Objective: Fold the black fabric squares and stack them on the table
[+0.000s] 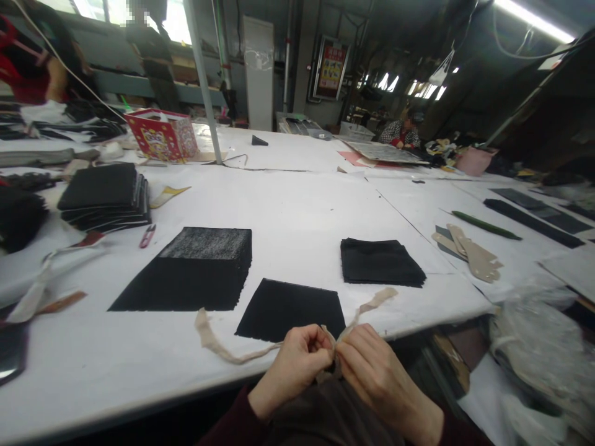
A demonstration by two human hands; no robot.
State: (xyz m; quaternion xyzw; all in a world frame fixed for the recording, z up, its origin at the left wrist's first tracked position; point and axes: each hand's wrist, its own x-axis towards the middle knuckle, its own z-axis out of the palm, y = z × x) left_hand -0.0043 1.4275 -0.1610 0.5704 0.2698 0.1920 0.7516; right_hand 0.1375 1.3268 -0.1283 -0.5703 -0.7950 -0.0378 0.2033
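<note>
My left hand point(297, 362) and my right hand point(372, 365) are closed together at the table's near edge, both pinching a beige fabric strip point(218, 344). One end of the strip trails left across the white table point(302, 204); the other end runs up and right to about the edge. Just beyond my hands lies a flat black fabric square point(290, 308). A tall stack of black squares point(195, 269) stands to its left, and a lower black stack point(379, 261) to the right.
Another black stack point(105, 195) and red snips point(147, 235) lie at the left. A red patterned box point(162, 133) stands by a metal pole point(204, 80). Beige templates point(471, 254) and a green stick point(486, 225) lie at the right. Other people work at the far tables.
</note>
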